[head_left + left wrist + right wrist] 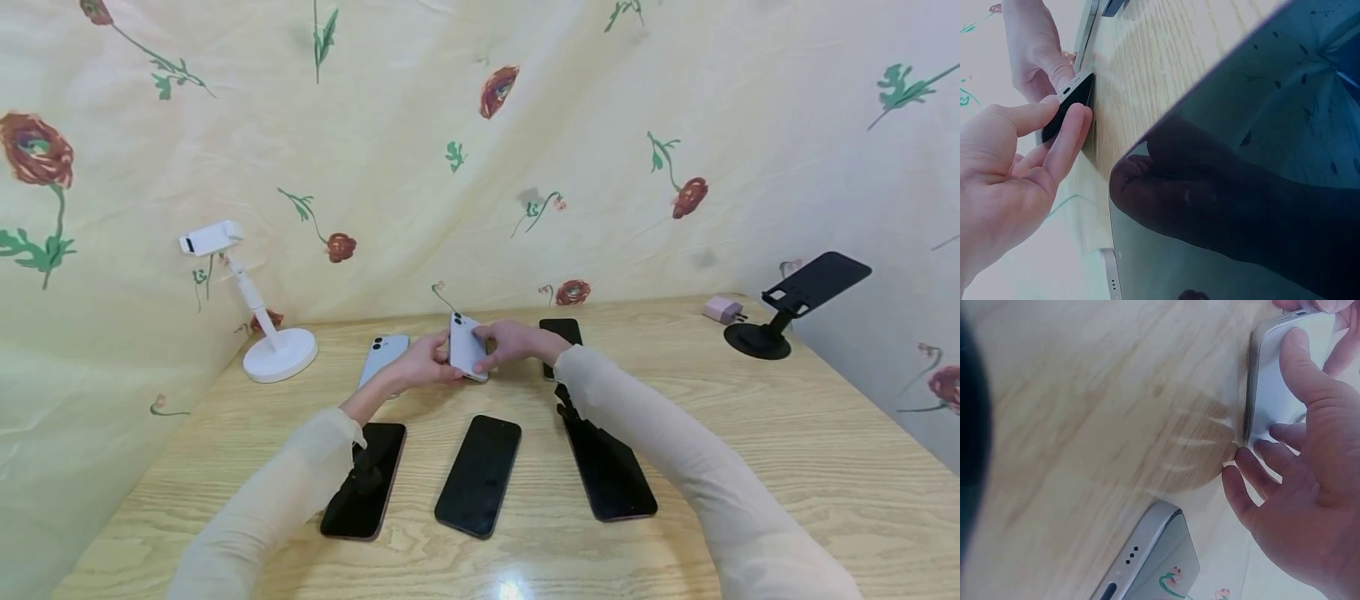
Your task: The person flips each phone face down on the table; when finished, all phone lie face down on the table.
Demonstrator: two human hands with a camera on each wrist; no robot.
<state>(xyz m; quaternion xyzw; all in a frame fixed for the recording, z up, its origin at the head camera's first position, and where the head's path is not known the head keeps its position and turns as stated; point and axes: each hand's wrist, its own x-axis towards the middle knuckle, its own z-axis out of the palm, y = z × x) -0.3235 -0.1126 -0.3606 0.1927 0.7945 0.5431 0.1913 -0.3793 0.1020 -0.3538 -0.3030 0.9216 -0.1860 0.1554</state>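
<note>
A smartphone with a white back (467, 343) is tilted up near the back of the wooden table, its camera end uppermost. My left hand (422, 363) pinches its lower left edge between thumb and fingers; in the left wrist view its dark screen (1070, 107) faces away from the back side. On the other side my right hand (513, 342) holds it too, with the thumb (1302, 359) on the white back and fingertips along the edge. Just left of it, another white-backed phone (382, 353) lies back up, partly behind my left hand.
Dark-screened phones lie below my left sleeve (384, 467), in the middle (480, 475), under my right forearm (611, 479) and behind the right wrist (561, 329). A white stand (280, 354) is left; a black stand (813, 287) and plug adapter (722, 309) are right. Flowered cloth hangs behind.
</note>
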